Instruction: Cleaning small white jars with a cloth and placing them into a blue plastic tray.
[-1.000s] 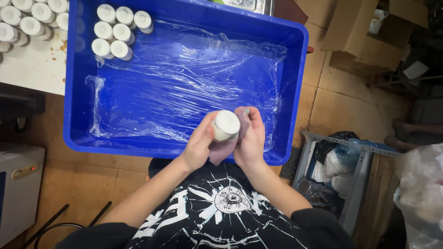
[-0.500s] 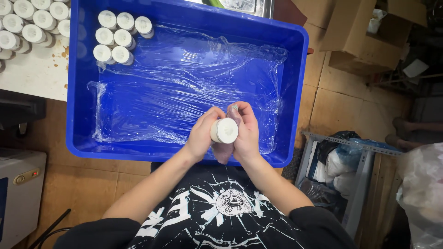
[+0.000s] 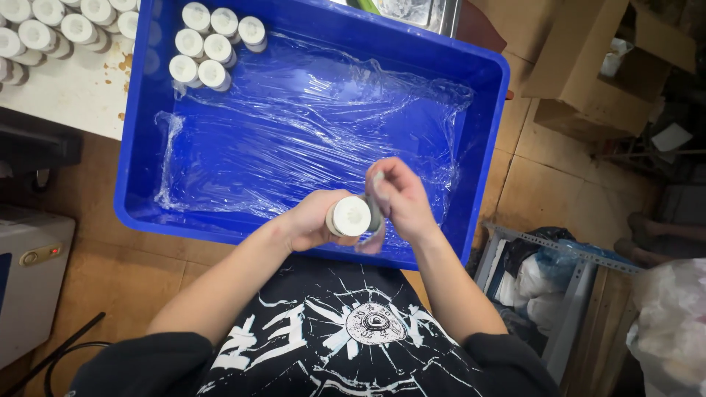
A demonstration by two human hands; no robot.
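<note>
white-capped jars [image 3: 51, 26] crowded on the pale surface [image 3: 70, 95] at far left, seven more [image 3: 213, 44] clustered in the back-left corner of the blue bin [image 3: 489, 147] lined with clear film [image 3: 316, 140]. over the bin's near rim, left hand [image 3: 312, 220] with fingers wrapped around a small white jar [image 3: 351, 216], cap facing up. right hand [image 3: 401, 197] touching the jar's side, fingers pinching a thin strip of film [image 3: 373, 239].

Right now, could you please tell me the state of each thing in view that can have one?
left hand: closed around the white jar
white jar: held, white end facing the camera
right hand: pinching something small beside the jar
blue crate: lined with clear film, mostly bare
jars in crate: seven, clustered in the corner
cardboard box: open
</note>
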